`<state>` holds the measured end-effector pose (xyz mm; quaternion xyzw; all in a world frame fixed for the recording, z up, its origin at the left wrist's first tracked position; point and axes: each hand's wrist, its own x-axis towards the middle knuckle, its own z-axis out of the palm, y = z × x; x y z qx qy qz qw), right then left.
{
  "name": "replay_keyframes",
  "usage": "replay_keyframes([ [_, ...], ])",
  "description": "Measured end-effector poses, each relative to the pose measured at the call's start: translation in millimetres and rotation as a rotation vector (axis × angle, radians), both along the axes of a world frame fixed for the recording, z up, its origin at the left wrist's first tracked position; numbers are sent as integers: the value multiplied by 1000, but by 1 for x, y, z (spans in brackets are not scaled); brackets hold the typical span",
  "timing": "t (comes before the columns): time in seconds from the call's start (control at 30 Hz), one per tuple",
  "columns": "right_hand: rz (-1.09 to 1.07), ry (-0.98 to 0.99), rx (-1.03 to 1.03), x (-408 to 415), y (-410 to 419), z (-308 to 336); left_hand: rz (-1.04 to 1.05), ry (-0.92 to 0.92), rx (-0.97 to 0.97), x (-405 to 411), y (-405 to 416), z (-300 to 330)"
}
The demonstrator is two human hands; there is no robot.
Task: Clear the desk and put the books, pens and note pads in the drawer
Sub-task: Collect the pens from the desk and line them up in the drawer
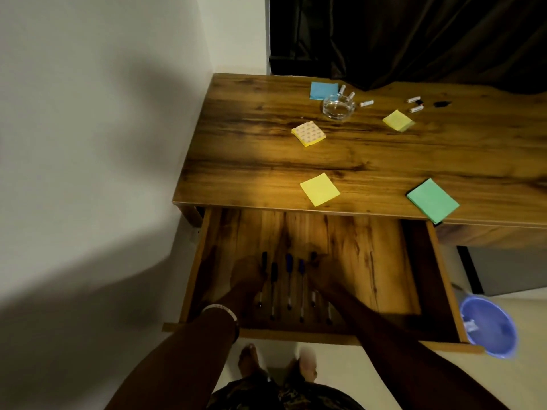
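Wooden drawer (438, 261) is pulled open, with both hands down among the pens (288, 279). Left hand (247, 272) and right hand (321, 272) are too dark to tell their grip. Note pads (319, 189) sit on the desk (236, 161).

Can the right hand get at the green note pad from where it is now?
Probably yes: the right hand is down in the open drawer, and the green note pad overhangs the desk edge with nothing covering it.

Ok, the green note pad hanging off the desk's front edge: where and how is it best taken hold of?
Probably by its overhanging near corner. The green note pad lies flat on the desk, rotated, with one corner past the front edge right of the open drawer. Coming from the front, a thumb on top and fingers underneath can pinch that corner, no prying needed. Both hands are in the drawer now.
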<state>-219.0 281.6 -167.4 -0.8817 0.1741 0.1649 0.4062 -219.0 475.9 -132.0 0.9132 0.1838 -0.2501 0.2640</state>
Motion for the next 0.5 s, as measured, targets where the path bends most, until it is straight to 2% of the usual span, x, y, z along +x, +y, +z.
replay_keyframes([
  [0.1,9,27,0,-10,-1,25,33,4,18,-1,-5,-4],
  [0.5,41,48,-73,-22,-1,40,78,-42,15,-6,-3,-8],
])
